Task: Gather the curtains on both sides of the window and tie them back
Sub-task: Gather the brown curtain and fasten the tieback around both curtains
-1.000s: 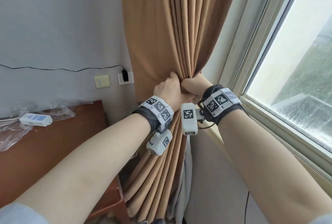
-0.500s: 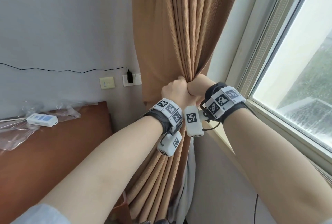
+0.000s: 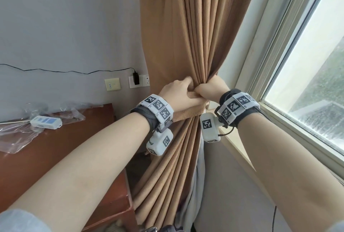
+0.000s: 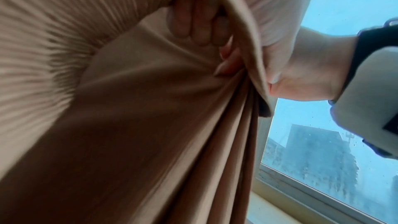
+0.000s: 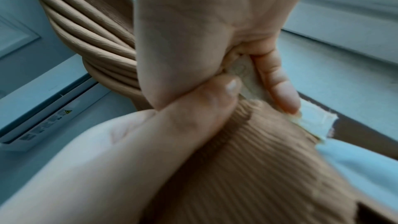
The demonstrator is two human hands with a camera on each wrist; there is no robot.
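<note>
The tan curtain (image 3: 197,27) left of the window (image 3: 312,75) is bunched into one bundle at waist height. A ribbed tan tie-back band (image 3: 188,110) runs across the front of the bundle. My left hand (image 3: 178,93) grips the band and the gathered folds from the left, its fingers (image 4: 200,21) curled into the cloth. Against it from the right, my right hand (image 3: 211,90) pinches the band's end, with a finger (image 5: 277,84) on the white fastening strip (image 5: 314,120). The left thumb (image 5: 215,98) presses beside it on the band (image 5: 258,159).
A brown wooden desk (image 3: 55,153) stands at the left, bearing a white remote (image 3: 45,122) and clear plastic wrap. Wall sockets with a plugged charger (image 3: 136,79) are behind the curtain's left edge. The window sill (image 3: 242,159) runs at the right. Pale lining (image 3: 197,179) hangs under the curtain.
Both hands stay together at the curtain's waist and have shifted slightly right. The ribbed band now shows across the front of the bundle below the hands.
</note>
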